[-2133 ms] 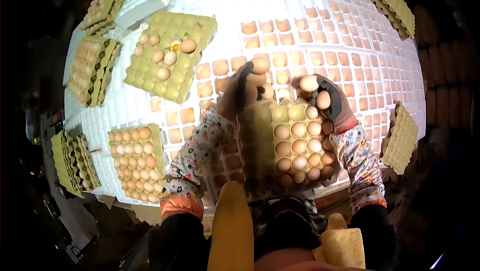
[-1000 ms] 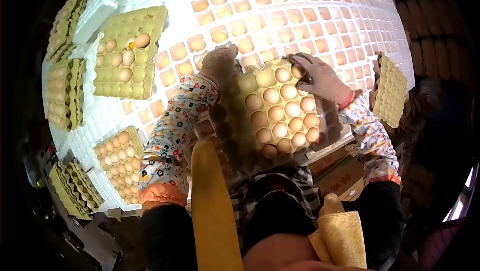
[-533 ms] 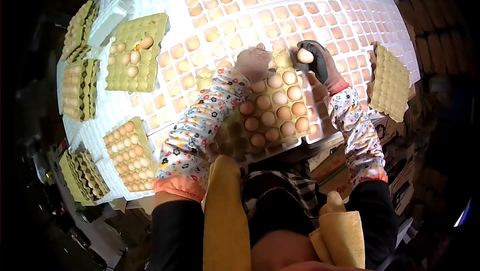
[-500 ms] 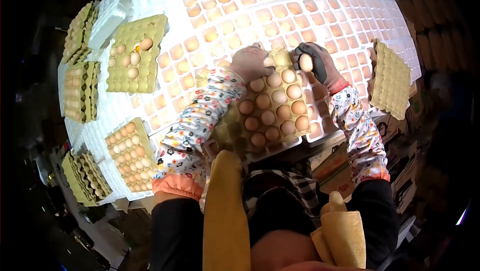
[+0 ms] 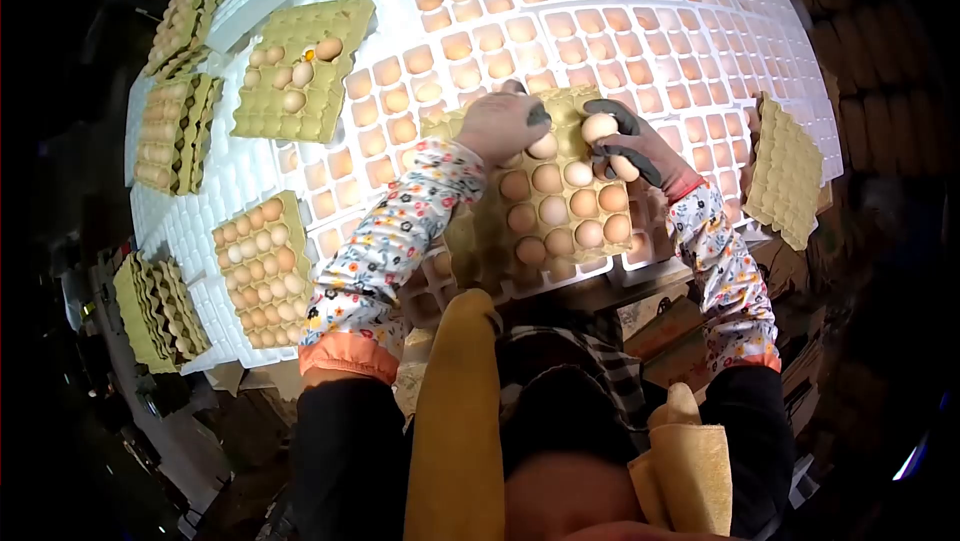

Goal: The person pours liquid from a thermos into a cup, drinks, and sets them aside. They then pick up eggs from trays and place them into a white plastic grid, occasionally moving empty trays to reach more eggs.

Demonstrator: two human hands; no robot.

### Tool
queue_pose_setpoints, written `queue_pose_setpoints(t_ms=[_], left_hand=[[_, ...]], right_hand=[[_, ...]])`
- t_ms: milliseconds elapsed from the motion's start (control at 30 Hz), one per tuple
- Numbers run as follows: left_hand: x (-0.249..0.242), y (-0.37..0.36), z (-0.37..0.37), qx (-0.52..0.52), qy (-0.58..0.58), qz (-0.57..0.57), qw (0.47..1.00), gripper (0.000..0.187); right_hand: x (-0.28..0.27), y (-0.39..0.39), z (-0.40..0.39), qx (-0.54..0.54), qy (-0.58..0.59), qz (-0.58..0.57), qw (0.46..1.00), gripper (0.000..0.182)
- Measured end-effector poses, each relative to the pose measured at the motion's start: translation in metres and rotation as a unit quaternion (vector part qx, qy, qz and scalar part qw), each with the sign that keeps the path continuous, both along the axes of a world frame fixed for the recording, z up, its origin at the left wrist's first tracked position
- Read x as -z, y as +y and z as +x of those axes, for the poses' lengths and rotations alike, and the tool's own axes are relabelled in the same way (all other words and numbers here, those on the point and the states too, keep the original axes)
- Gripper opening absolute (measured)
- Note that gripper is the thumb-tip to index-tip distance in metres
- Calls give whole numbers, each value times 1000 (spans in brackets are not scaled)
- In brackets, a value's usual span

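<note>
A yellow-green egg tray (image 5: 588,101) with several brown and pale eggs lies before me on top of white moulded trays (image 5: 553,287). My left hand (image 5: 500,125), in a light glove with dark fingertips, is over the tray's upper left, its fingers curled at a pale egg (image 5: 543,146). To the right, my right hand (image 5: 640,144), in a dark-fingered glove, holds one egg (image 5: 600,127) between thumb and fingers, and another egg (image 5: 624,168) shows beneath it by the palm. Both sleeves are floral with orange cuffs.
Behind, white trays (image 5: 480,71) hold many eggs. At the left stand a yellow-green tray with a few eggs and a broken one (image 5: 305,21), a fuller egg tray (image 5: 292,266) and stacked trays (image 5: 175,136). An egg tray without visible eggs (image 5: 785,171) leans at the right edge.
The view has shifted, so the side trays appear moved. My right hand has turned, showing two eggs instead of one. My left hand stays near the tray's upper left.
</note>
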State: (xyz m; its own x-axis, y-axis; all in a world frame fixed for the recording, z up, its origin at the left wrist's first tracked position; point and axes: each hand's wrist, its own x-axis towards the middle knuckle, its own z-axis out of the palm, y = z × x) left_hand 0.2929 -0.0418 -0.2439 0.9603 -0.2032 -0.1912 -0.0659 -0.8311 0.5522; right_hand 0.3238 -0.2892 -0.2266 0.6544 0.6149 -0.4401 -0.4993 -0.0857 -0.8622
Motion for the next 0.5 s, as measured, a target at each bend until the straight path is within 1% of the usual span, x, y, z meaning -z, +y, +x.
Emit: queue_pose_setpoints(t_ms=[33, 67, 100, 133, 167, 200, 233, 267, 300, 367, 400, 433, 500], left_hand=[[-8, 12, -8, -96, -6, -119, 988, 38], [-17, 20, -14, -114, -29, -113, 987, 37], [-21, 27, -23, -137, -49, -111, 983, 37], [-16, 34, -28, -151, -40, -128, 979, 37], [-11, 40, -36, -163, -49, -110, 979, 37], [-7, 45, -41, -175, -61, -94, 978, 38], [-8, 49, -46, -186, -70, -77, 977, 38], [-20, 52, -55, -185, -19, -69, 980, 39], [-15, 56, -61, -159, 6, -61, 985, 41], [-7, 49, -71, -76, -47, 48, 995, 45], [-7, 45, -65, -11, -16, 77, 997, 48], [-9, 33, -60, -1, 7, 143, 990, 49], [-14, 15, -47, 57, 54, 241, 967, 51]], right_hand=[[6, 5, 4, -77, -75, -53, 993, 42], [6, 21, 3, -147, -199, -107, 963, 41], [4, 40, -1, -203, -359, -233, 881, 41], [-8, 62, -12, -246, -407, -318, 820, 41], [-19, 82, -18, -286, -455, -398, 744, 41], [-9, 94, -19, -298, -510, -414, 693, 42], [-6, 107, -19, -320, -532, -442, 647, 44], [-7, 112, -17, -338, -527, -459, 630, 45], [-9, 116, -16, -353, -522, -477, 612, 46], [-11, 115, -16, -370, -516, -487, 600, 46], [-11, 114, -11, -376, -515, -491, 593, 46], [-1, 108, -7, -370, -529, -490, 585, 45], [0, 105, -9, -356, -538, -493, 584, 44]])
